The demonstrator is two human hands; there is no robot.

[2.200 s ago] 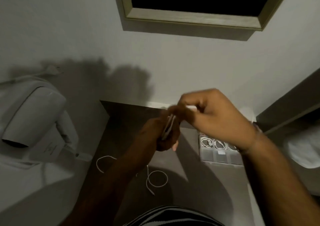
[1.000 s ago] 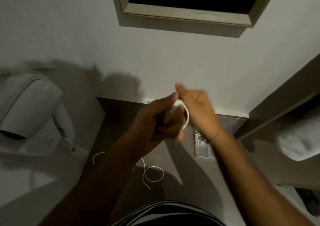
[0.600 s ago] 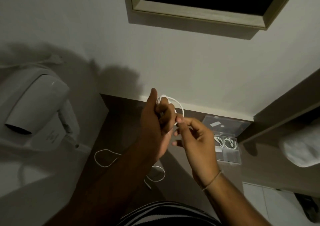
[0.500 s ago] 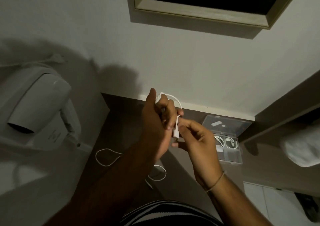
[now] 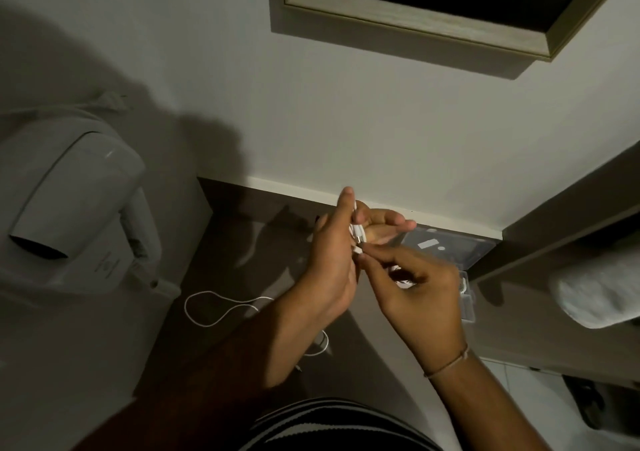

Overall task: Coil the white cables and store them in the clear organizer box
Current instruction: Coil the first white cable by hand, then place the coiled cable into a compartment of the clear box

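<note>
My left hand (image 5: 330, 260) holds a small coil of white cable (image 5: 357, 230) wound around its fingers, above the dark counter. My right hand (image 5: 412, 288) pinches the cable's white plug end (image 5: 358, 250) right beside the coil. The clear organizer box (image 5: 465, 298) lies on the counter to the right, mostly hidden behind my right hand; its open lid (image 5: 446, 248) rests against the wall. A second white cable (image 5: 221, 307) lies loose on the counter to the left, running under my left forearm to a loop (image 5: 320, 346).
A white wall-mounted hair dryer (image 5: 69, 204) hangs at the left. A framed picture (image 5: 433, 10) is on the wall above. A dark shelf (image 5: 568, 229) with a rolled white towel (image 5: 599, 294) is at the right. My striped shirt (image 5: 339, 426) shows at the bottom.
My hands have drifted right and lower, over the organizer box. My right fingers still hold the plug end, now tucked closer against the coil in my left hand.
</note>
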